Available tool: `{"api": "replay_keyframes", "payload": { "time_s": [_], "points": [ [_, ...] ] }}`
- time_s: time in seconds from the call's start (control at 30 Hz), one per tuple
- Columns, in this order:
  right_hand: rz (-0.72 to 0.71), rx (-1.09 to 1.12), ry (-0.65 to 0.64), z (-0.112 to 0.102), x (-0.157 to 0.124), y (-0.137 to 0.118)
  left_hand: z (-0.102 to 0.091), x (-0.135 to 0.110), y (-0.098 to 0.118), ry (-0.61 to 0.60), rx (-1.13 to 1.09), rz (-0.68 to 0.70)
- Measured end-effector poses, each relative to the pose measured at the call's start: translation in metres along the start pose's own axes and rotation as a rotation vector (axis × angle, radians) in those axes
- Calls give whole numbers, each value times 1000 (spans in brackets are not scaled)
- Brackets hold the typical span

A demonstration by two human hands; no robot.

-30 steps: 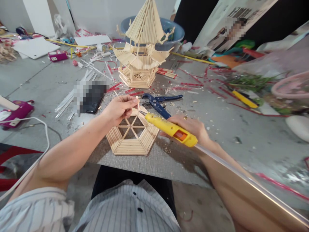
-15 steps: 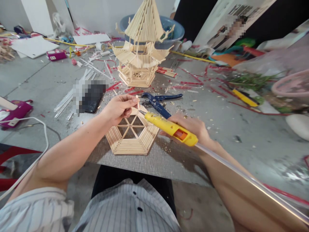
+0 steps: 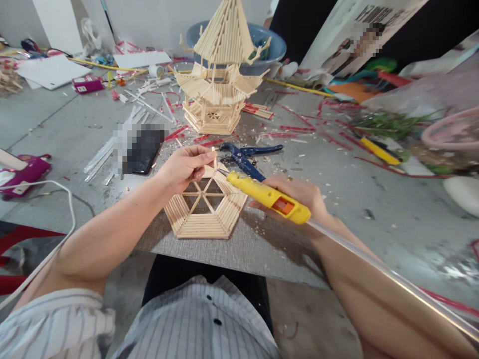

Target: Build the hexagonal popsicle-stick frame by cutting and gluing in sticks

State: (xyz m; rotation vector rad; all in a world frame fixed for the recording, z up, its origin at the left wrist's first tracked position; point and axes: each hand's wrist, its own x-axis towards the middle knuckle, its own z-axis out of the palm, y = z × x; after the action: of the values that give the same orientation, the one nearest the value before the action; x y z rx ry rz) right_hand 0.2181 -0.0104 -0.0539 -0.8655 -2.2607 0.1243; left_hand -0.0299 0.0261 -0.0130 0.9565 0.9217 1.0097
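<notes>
Between the thumb and fingers of my left hand (image 3: 190, 166) a short wooden stick (image 3: 214, 158) is pinched upright, over the far edge of a hexagonal stick frame (image 3: 203, 227). That frame lies flat near the table's front edge, with thin spokes crossing its open middle. My right hand (image 3: 294, 194) is closed around a yellow glue gun (image 3: 267, 195), its nozzle pointing left, close to the foot of the stick. A long clear glue stick (image 3: 374, 262) runs out of the gun's back end. Blue cutting pliers (image 3: 245, 162) lie just beyond the gun.
Behind stands a pagoda model of sticks (image 3: 224, 50), before a blue basin (image 3: 275, 42). A phone (image 3: 144, 149) and loose clear glue sticks (image 3: 101, 154) lie left. A yellow cutter (image 3: 379, 151) rests right, and a white cable (image 3: 69, 214) crosses the left edge. Scraps litter the table (image 3: 329, 199).
The glue gun has drawn back slightly to the right, its nozzle a little farther from the stick. My left hand and the frame have hardly moved.
</notes>
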Motion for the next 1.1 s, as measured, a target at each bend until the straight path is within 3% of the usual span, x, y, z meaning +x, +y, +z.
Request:
{"api": "replay_keyframes", "payload": {
  "time_s": [0.6,0.93,1.1],
  "points": [
    [-116,-74,72,-2,5,-6,3,-4,2,0,43,4],
    [-90,-70,52,-2,5,-6,3,-3,3,-4,41,7],
    [-23,-20,-18,-3,2,-3,2,-2,1,-2,43,5]
  ]
}}
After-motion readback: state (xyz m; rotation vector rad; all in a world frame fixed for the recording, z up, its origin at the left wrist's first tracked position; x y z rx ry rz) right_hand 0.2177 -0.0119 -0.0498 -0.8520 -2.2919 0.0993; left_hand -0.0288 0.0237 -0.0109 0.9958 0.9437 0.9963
